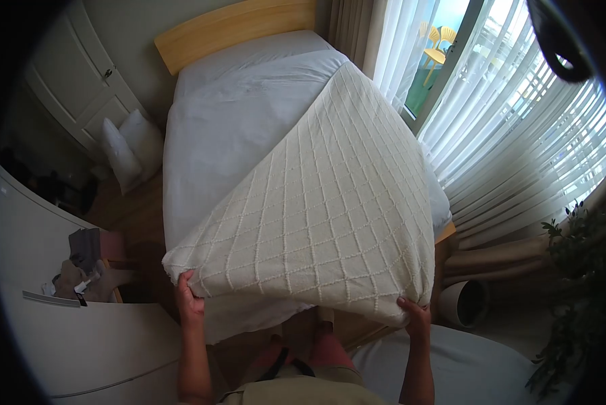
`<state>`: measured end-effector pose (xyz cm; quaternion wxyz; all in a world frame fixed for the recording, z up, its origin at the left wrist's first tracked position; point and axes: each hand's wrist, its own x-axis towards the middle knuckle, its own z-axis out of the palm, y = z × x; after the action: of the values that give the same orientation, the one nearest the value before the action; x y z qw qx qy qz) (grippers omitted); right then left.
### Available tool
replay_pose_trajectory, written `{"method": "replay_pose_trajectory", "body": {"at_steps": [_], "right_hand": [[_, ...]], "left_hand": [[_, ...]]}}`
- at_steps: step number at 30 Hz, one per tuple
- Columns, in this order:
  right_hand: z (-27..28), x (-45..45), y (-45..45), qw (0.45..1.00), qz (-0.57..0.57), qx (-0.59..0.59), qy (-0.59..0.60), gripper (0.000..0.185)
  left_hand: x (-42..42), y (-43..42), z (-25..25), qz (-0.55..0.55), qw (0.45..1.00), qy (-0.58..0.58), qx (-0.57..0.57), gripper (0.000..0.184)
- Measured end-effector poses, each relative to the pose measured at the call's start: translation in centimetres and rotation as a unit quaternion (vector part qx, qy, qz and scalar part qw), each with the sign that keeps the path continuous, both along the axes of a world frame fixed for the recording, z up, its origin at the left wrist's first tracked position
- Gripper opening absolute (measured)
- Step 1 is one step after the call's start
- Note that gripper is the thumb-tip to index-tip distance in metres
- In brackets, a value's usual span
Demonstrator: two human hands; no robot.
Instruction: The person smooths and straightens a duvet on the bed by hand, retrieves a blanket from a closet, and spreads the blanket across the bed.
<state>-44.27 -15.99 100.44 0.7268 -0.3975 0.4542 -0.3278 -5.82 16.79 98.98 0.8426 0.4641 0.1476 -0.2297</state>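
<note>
A cream blanket (316,209) with a raised diamond pattern stretches over the right side and foot of the bed, narrowing toward the upper right. My left hand (190,297) grips its near left corner, the thumb on top and the other fingers mostly hidden. At the near right corner, my right hand (416,316) is closed on the same blanket, thumb uppermost. Between my hands the blanket's near edge hangs slightly slack. Beneath it lies a white sheet (208,162), which covers the mattress and shows on the left and at the head.
A wooden headboard (235,27) stands at the far end. Two white pillows (131,148) lean by the door on the left. Folded clothes (83,270) sit near a white cabinet (107,351). To the right are sheer curtains (512,155), a round bin (463,304) and a plant (579,270).
</note>
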Motion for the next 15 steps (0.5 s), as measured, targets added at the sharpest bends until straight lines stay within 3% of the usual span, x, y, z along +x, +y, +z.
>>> {"method": "replay_pose_trajectory", "body": {"at_steps": [2,10,15], "right_hand": [[0.8,-0.4,1.1,1.000,-0.006,-0.005,0.008,0.054],[0.1,-3.4,2.7,0.997,0.007,-0.008,0.076,0.046],[0.0,-4.5,1.3,0.971,0.060,0.137,0.188,0.049]], "left_hand": [[-0.2,2.4,0.1,0.023,0.999,-0.008,-0.035,0.038],[-4.2,3.9,2.0,0.057,0.997,-0.038,0.039,0.043],[-6.7,4.8,1.5,0.035,0.993,0.074,0.090,0.048]]}}
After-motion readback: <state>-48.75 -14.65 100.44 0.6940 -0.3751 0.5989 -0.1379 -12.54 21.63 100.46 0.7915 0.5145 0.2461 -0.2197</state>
